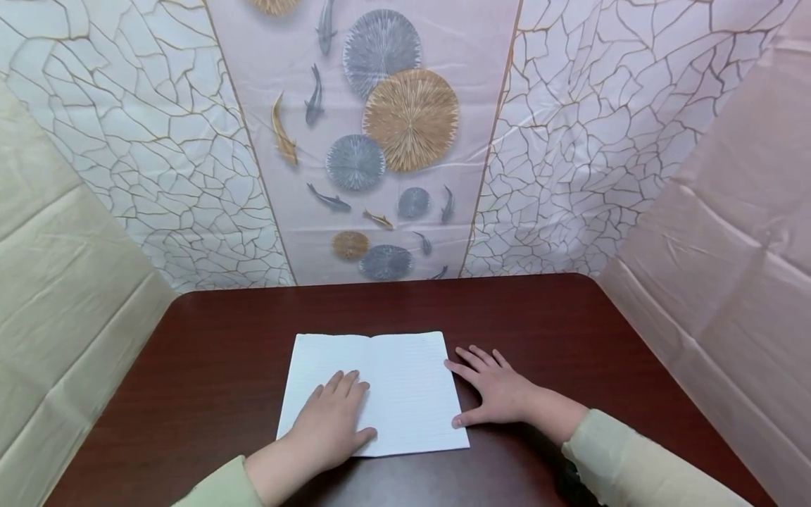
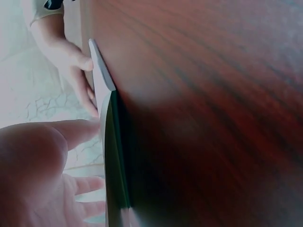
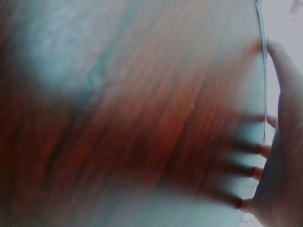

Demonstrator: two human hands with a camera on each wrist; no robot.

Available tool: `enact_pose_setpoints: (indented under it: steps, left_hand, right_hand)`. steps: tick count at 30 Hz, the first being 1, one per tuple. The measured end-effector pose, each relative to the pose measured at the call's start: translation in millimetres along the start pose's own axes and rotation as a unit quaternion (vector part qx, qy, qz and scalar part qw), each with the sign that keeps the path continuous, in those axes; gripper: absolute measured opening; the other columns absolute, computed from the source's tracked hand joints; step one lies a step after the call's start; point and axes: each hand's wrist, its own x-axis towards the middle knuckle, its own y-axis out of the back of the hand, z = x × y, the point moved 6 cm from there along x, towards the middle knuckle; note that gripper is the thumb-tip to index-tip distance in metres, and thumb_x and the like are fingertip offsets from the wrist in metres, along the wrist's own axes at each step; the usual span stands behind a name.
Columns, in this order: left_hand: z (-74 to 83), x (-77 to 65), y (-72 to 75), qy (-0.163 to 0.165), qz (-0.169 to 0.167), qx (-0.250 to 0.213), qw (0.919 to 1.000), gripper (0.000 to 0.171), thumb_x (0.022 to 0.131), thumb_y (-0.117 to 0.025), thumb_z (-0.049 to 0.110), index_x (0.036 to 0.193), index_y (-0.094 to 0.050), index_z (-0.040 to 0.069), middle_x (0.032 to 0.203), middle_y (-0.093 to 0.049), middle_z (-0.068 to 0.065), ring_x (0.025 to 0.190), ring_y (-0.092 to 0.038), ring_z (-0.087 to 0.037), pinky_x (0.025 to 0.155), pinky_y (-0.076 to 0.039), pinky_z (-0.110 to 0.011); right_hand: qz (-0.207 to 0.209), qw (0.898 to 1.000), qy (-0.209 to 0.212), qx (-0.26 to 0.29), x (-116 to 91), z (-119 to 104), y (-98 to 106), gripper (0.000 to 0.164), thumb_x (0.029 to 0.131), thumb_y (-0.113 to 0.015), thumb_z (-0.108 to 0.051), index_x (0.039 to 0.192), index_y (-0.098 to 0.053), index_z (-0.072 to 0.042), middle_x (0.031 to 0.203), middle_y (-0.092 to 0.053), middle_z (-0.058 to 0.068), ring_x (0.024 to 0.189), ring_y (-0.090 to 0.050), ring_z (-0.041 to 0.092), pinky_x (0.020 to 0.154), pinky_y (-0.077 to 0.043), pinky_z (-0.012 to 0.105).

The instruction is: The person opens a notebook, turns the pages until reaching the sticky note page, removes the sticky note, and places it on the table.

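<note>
Notebook spread on table: L hand, fingers extended, on L page; R hand, fingers splayed, at R edge. Light, even pressure prob. steadies it.

The notebook looks like matt paper, the table like smooth, glossy wood.

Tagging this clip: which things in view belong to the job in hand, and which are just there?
Job in hand:
- open lined notebook
- left hand, resting on the notebook
- right hand, at the notebook's right edge

Just there:
- dark reddish table, under the notebook
- patterned backdrop
- plain side drapes
</note>
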Motion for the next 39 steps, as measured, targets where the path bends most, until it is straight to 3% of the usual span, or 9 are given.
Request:
enact_pose_setpoints:
  steps: [7, 14, 23, 39]
  left_hand:
    - [3.0, 4.9, -13.1, 0.006, -0.055, -0.010, 0.9984, 0.074, 0.082, -0.051, 0.063, 0.142, -0.036, 0.025, 0.150, -0.027, -0.009, 0.135, -0.023, -0.039, 0.099, -0.025, -0.064]
    - [3.3, 6.1, -22.4, 0.014, -0.084, -0.020, 0.9961, 0.073, 0.081, -0.047, 0.068, 0.143, -0.034, 0.031, 0.151, -0.024, -0.009, 0.136, -0.020, -0.040, 0.097, -0.021, -0.070]
    - [6.5, 2.1, -17.8, 0.019, -0.099, -0.039, 0.9941, 0.072, 0.082, -0.048, 0.066, 0.143, -0.034, 0.030, 0.151, -0.023, -0.010, 0.136, -0.019, -0.041, 0.095, -0.019, -0.073]
    - [4.0, 1.6, -20.0, 0.024, -0.098, -0.033, 0.9943, 0.071, 0.083, -0.047, 0.065, 0.144, -0.032, 0.032, 0.151, -0.023, -0.009, 0.137, -0.019, -0.040, 0.096, -0.018, -0.072]
  right_hand:
    - [-0.006, 1.000, -0.003, 0.004, 1.4, -0.8, 0.5, 0.102, 0.063, -0.046, -0.086, 0.147, -0.021, -0.034, 0.154, -0.016, 0.003, 0.140, -0.013, 0.032, 0.105, -0.013, 0.063]
    - [0.000, 1.000, -0.009, -0.002, 0.8, 0.7, -0.3, 0.102, 0.062, -0.045, -0.087, 0.147, -0.021, -0.035, 0.154, -0.016, 0.001, 0.141, -0.012, 0.030, 0.105, -0.013, 0.062]
    - [0.004, 1.000, 0.001, 0.000, -4.2, -1.5, 2.0, 0.100, 0.066, -0.045, -0.084, 0.147, -0.022, -0.030, 0.154, -0.016, 0.001, 0.141, -0.012, 0.030, 0.105, -0.014, 0.062]
    - [-0.002, 0.997, 0.071, -0.011, -10.7, -24.3, 3.5, 0.099, 0.066, -0.054, -0.079, 0.147, -0.022, -0.031, 0.154, -0.016, 0.000, 0.140, -0.014, 0.033, 0.105, -0.014, 0.062]
